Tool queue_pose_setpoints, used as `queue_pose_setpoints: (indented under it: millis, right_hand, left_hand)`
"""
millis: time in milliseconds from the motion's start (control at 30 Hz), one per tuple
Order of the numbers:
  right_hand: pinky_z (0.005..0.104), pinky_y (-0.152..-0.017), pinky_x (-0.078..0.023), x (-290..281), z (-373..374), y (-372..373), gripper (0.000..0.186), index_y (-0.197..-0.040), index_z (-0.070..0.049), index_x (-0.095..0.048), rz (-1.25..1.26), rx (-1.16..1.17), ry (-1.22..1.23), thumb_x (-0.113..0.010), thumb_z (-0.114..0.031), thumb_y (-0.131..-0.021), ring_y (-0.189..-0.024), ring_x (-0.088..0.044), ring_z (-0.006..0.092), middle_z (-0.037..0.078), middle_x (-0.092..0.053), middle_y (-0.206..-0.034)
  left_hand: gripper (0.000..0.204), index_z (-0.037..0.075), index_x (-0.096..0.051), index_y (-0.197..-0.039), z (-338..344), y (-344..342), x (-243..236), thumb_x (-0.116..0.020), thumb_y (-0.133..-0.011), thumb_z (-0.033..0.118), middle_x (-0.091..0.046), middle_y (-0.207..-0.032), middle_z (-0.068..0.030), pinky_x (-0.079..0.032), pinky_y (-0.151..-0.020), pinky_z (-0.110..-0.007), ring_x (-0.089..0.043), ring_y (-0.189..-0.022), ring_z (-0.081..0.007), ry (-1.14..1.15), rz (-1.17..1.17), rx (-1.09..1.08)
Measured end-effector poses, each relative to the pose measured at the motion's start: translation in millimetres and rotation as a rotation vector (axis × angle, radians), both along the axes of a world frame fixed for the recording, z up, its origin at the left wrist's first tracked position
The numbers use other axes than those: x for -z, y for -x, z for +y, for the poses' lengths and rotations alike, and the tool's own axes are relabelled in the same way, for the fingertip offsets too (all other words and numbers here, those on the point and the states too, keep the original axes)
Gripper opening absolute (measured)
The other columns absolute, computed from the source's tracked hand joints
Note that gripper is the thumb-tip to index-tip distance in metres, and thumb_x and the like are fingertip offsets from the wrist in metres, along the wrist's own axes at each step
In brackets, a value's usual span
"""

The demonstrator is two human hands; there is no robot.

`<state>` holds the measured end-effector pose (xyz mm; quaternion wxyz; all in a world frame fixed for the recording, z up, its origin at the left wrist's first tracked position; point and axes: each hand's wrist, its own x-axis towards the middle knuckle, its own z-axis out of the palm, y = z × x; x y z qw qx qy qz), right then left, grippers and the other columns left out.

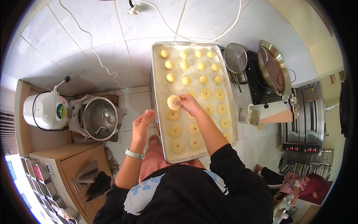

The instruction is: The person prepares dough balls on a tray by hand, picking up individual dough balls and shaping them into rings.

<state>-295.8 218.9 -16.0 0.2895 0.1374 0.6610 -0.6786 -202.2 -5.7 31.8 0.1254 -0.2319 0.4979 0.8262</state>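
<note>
Pinching: R hand (185,104), fingertips gripping flat dough disc (173,102) by R edge.
L hand (143,124): empty, palm open, off baking tray (158,74) L edge.
Disc: over tray's L side, L of R fingertips; round, no long axis; R nearer, L apart, lower-L.
Tray: long axis away from body; dough balls (186,80) far end.
</note>
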Motion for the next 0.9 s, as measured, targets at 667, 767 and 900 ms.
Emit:
queue_pose_setpoints:
  millis: [667,767,900]
  right_hand:
    - [0.0398,-0.066,-0.05,-39,357,-101,0.015,-0.079,-0.003,-0.069,0.146,-0.311,-1.515,-0.057,-0.009,-0.071,-0.075,-0.062,0.038,0.022,-0.064,-0.076]
    - [0.0434,-0.069,-0.049,10,363,-103,0.015,-0.078,0.0,-0.067,0.34,0.06,-1.477,-0.056,-0.009,-0.073,-0.078,-0.062,0.0401,0.025,-0.062,-0.079]
    - [0.0451,-0.071,-0.049,2,349,-100,0.014,-0.077,0.003,-0.064,0.224,0.076,-1.539,-0.056,-0.009,-0.074,-0.08,-0.062,0.0402,0.027,-0.062,-0.08]
  left_hand:
    - [0.063,-0.002,-0.027,-0.138,84,58,48,-0.045,-0.092,0.037,-0.025,-0.144,-0.0206,-0.022,-0.11,-0.042,-0.023,-0.135,-0.0318,1.516,0.679,0.676]
    - [0.066,-0.002,-0.025,-0.139,96,74,57,-0.042,-0.093,0.042,-0.022,-0.146,-0.0192,-0.017,-0.111,-0.043,-0.019,-0.137,-0.0315,1.567,0.607,0.792]
    - [0.066,-0.002,-0.025,-0.139,113,72,67,-0.041,-0.093,0.042,-0.023,-0.146,-0.0196,-0.017,-0.112,-0.042,-0.021,-0.136,-0.032,1.642,0.653,0.812]
